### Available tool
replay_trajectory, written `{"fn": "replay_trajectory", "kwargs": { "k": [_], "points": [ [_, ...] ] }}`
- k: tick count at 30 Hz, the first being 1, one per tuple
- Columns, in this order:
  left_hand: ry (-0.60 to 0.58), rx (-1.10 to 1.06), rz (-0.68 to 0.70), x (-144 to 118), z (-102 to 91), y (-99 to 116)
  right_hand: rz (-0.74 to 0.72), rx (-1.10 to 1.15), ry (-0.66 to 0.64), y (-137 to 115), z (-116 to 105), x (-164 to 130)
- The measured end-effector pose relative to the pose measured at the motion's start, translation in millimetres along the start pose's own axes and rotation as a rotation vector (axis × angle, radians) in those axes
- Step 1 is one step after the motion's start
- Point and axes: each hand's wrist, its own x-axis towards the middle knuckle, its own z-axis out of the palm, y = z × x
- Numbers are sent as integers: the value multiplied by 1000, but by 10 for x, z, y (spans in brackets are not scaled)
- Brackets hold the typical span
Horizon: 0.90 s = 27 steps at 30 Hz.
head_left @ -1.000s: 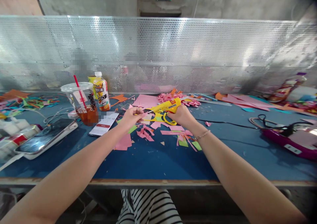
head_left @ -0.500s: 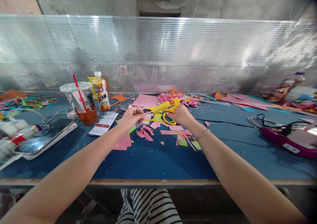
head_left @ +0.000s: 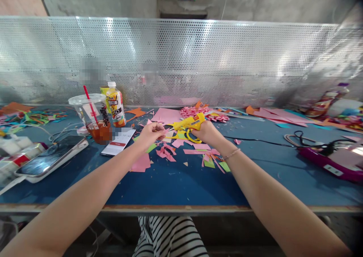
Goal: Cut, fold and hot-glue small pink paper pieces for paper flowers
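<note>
My right hand (head_left: 209,133) is wrapped round the handle of a yellow hot glue gun (head_left: 185,123), its nozzle pointing left. Close to that nozzle, my left hand (head_left: 153,133) is pinched on a small piece of pink paper, mostly hidden by the fingers. Yellow-handled scissors (head_left: 194,137) lie on the table just under the glue gun. Folded pink paper strips (head_left: 166,152) and a larger pink sheet (head_left: 141,163) rest nearer to me. Behind the glue gun sits a pile of pink paper loops (head_left: 194,111).
A lidded drink cup (head_left: 90,115) with a red straw and a bottle (head_left: 116,107) stand left, beside a lit phone (head_left: 119,142). Another phone (head_left: 53,158) lies further left. A black cord (head_left: 261,140) runs to a purple power strip (head_left: 326,164). A perforated metal screen (head_left: 227,60) stands behind.
The glue gun has tilted very slightly in my right hand. Both hands stay in nearly the same place, and the things on the table have not moved.
</note>
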Motion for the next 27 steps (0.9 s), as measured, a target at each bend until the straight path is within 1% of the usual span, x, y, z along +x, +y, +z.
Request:
{"fn": "replay_trajectory", "kwargs": {
  "k": [9, 13, 15, 18, 20, 23, 25, 27],
  "points": [
    [15, 0, -11, -17, 11, 37, -36, -62, -24, -9, -16, -4],
    [10, -1, -21, -25, 10, 54, 10, -95, -13, -28, -20, -5],
    [16, -3, -14, -25, 7, 55, 12, -119, 11, -42, -15, -4],
    [36, 6, -15, -18, -1, 48, -3, -66, 47, -62, 0, -5],
    [46, 21, -15, -10, -11, 38, 20, -14, 52, -66, 10, -7],
    [36, 79, 17, 10, -37, 10, 54, -1, 30, -47, 25, 0],
    [22, 168, 43, 32, -59, -23, 63, -14, 3, -14, 36, 14],
    [8, 278, 62, 59, -83, -74, 101, -22, -18, 34, 44, 34]
  ]
}}
